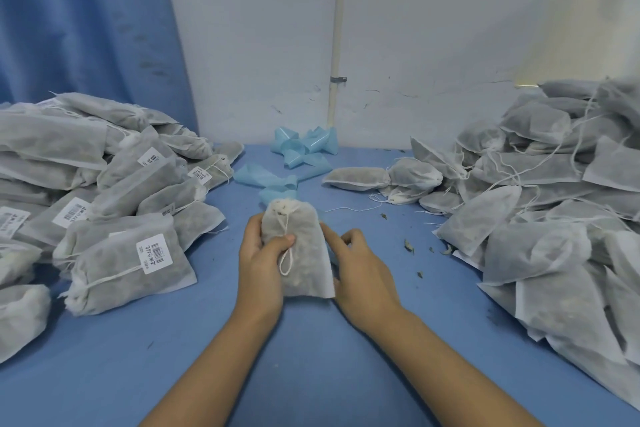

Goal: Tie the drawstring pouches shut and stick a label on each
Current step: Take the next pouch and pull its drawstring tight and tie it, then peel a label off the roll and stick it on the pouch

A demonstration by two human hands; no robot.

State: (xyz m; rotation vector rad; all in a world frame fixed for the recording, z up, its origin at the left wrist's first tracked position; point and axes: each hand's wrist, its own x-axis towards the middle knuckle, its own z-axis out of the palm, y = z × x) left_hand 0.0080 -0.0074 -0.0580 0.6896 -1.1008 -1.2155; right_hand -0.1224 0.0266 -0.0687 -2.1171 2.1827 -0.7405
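pouch in hand (294, 253): centre of the desk (311, 364), held just above or on it, can't tell which; neck points away from the person
left hand (261, 263): wrapped round the pouch's left side, thumb pressed on its front beside the drawstring (286, 262)
right hand (362, 269): index finger stretched out, touching the pouch's right edge; other fingers loosely curled, nothing seen in them
neck: gathered shut, cord loop hanging down the front; knot itself too small to judge
label on this pouch: none visible on the side facing the camera
labelled pile (114, 204): left of the desk, necks tied, white barcode stickers on several, e.g. sticker (154, 253); looks like the done stack
unlabelled pile (554, 204): right of the desk, no stickers seen, cords trailing loose, some necks cinched, some flat and open
backing strips (301, 149): curled light-blue pieces at the far edge by the wall, probably spent sticker liners
crumbs (409, 246): bits of filling on the desk right of the hands
progress: roughly mid-batch, both piles large
step in hand: likely finishing the tie on this pouch; sticker not yet on
left to do: label this one, then work through the right pile
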